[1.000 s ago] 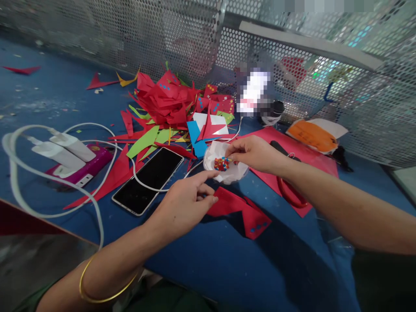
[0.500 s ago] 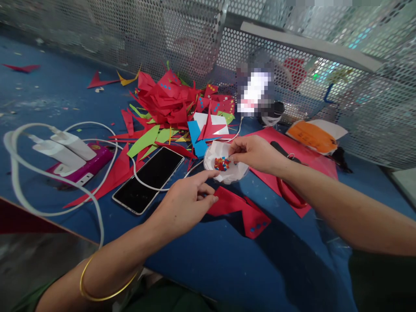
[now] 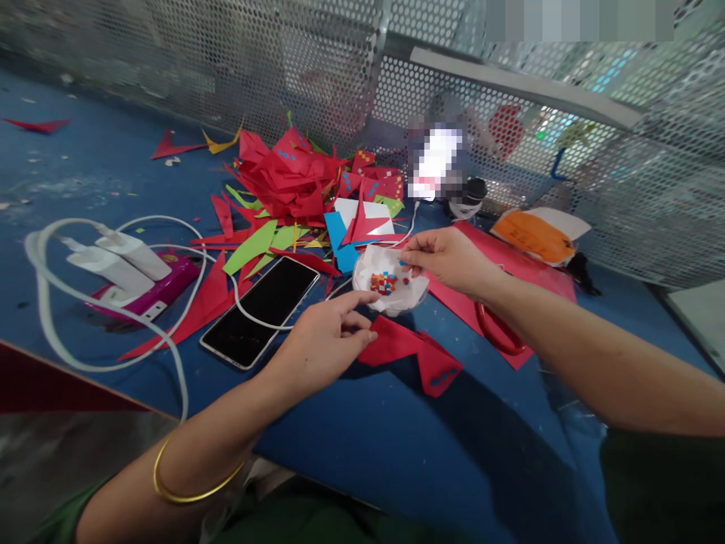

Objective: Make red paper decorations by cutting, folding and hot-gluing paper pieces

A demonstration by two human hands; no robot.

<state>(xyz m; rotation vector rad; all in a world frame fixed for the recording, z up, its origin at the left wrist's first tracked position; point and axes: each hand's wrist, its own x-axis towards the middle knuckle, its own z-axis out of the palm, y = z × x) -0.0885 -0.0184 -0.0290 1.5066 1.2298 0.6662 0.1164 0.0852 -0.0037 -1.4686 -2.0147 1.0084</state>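
A round white paper-lined bowl (image 3: 416, 296) holds a small heap of tiny red, blue, orange and white paper squares (image 3: 382, 283). Over its right side, my right hand (image 3: 442, 259) is closed in a pinch, with a tiny blue paper square (image 3: 403, 264) showing at the fingertips. My left hand (image 3: 325, 340) is open, its index finger stretched to the near left rim of the bowl and the other fingers loosely bent. Just in front of the bowl lies a folded red paper piece (image 3: 396, 340) with blue squares on one end.
Left of my left hand lies a black-screened phone (image 3: 260, 310) under a white cable. A purple power strip (image 3: 184, 273) holds white chargers. Behind is a pile of red paper pieces (image 3: 294, 177). Red-handled scissors (image 3: 498, 332) lie on a red sheet (image 3: 464, 302), near an orange packet (image 3: 532, 236).
My right fingers have lifted slightly off the heap toward the bowl's right side, and the paper squares look more spread out. My left hand stays by the rim. The view has shifted slightly.
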